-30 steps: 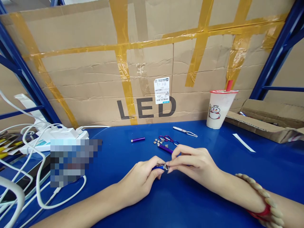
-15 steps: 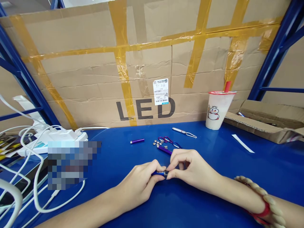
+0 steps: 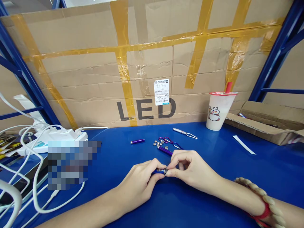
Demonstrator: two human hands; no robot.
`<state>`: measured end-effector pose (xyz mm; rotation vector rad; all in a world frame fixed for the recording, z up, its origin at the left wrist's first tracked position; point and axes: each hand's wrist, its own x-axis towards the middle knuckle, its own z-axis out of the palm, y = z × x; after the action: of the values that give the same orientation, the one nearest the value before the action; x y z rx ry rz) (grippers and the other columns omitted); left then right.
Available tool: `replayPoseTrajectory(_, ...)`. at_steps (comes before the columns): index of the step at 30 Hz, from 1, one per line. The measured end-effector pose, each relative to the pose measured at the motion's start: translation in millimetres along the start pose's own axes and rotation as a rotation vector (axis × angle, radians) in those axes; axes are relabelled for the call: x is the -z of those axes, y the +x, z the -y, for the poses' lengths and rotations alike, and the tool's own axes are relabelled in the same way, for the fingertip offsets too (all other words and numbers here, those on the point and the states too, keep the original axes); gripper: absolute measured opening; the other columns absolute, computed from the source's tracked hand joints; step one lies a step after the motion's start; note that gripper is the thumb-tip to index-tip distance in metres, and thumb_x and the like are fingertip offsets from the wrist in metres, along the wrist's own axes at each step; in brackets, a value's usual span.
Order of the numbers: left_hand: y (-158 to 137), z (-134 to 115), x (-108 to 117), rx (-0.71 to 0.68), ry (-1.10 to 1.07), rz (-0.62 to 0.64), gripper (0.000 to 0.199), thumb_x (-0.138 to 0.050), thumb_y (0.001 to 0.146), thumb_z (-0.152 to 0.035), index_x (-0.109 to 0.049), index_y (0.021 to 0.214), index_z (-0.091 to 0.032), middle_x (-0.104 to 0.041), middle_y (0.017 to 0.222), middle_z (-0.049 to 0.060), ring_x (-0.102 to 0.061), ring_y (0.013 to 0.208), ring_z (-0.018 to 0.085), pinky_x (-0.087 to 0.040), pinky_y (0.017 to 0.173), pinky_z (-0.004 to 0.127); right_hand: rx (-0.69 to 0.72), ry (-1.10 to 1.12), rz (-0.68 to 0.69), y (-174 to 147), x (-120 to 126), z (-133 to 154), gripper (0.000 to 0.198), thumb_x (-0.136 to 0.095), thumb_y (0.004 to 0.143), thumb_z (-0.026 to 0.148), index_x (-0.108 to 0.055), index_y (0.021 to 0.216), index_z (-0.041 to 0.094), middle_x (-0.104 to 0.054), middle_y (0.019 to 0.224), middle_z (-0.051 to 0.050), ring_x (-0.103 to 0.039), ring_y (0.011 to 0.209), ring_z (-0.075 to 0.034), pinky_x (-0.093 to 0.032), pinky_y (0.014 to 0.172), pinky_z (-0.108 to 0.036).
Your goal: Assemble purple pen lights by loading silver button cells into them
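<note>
My left hand (image 3: 142, 180) is closed around a small blue penlight (image 3: 158, 171), whose printed label and silver end show between my two hands. Thumb and forefinger of my right hand (image 3: 190, 166) pinch that silver end. Just beyond my fingers lie a purple tube (image 3: 164, 150), several button cells (image 3: 158, 144), a magenta clip (image 3: 165, 139) and a blue clip (image 3: 177, 146). Another purple tube (image 3: 137, 141) with a silver tip rests further left. Behind the clips is a silver penlight (image 3: 180, 130) with a wire clip on its end.
A milky drink cup (image 3: 220, 110) with a red straw stands at the back right. Beside it are a white paper strip (image 3: 244, 144) and an open cardboard box (image 3: 263, 126). White cables (image 3: 35, 177) and a power strip (image 3: 71, 136) crowd the left. A large carton (image 3: 95, 88) closes off the back.
My right fingertips have shifted slightly at the penlight's silver end, and more of its label shows. Both hands keep their hold; the view has moved a little.
</note>
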<state>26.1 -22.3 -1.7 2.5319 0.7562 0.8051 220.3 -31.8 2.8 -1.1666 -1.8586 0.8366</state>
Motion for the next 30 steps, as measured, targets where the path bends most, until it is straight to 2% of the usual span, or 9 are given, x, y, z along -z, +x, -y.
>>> replayPoseTrajectory(20, 0.8, 0.1, -0.5, 0.023, 0.008, -0.019, 0.014, -0.039, 0.09, -0.023, -0.05, 0.096, -0.018, -0.06, 0.09, 0.0, -0.058, 0.083, 0.009, -0.043, 0.071, 0.017, -0.048, -0.016, 0.037, 0.9, 2.4, 1.9, 0.032, -0.067, 0.066, 0.042, -0.064, 0.071, 0.011, -0.056, 0.07, -0.002, -0.04, 0.045, 0.0, -0.031, 0.044, -0.014)
replayPoseTrajectory(30, 1.3, -2.2, 1.6, 0.074, 0.027, -0.016, 0.014, -0.04, 0.09, -0.025, -0.05, 0.098, -0.019, -0.061, 0.091, -0.001, -0.058, 0.084, 0.01, -0.043, 0.071, 0.019, -0.059, -0.03, 0.011, 0.8, 4.4, 3.5, 0.036, -0.071, 0.061, 0.045, -0.065, 0.074, 0.012, -0.057, 0.071, -0.002, -0.042, 0.046, -0.001, -0.032, 0.044, -0.014)
